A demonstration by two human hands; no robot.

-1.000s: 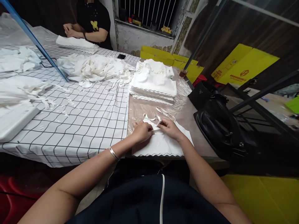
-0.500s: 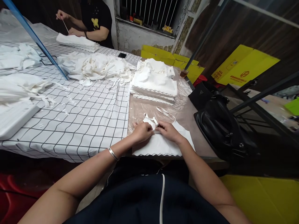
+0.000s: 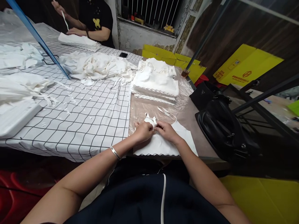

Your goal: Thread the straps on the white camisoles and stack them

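A white garment with a scalloped hem (image 3: 163, 146) lies flat at the near edge of the table. My left hand (image 3: 143, 132) and my right hand (image 3: 166, 131) rest on its upper part, fingertips together, pinching its white straps (image 3: 150, 119), which are bunched into a small knot-like loop between them. One thin strap (image 3: 164, 112) trails away to the upper right. A silver bangle sits on my left wrist.
A neat stack of folded white garments (image 3: 156, 84) sits just beyond. A loose heap of white cloth (image 3: 98, 67) lies on the checked tablecloth (image 3: 88, 124). A black bag (image 3: 221, 124) stands at the right. Another person (image 3: 93, 18) works at the far end. Yellow boxes (image 3: 245, 65) behind.
My hands have drawn closer together and gathered the straps into a tighter loop. The person at the far end has raised a hand, pulling a white strip upward.
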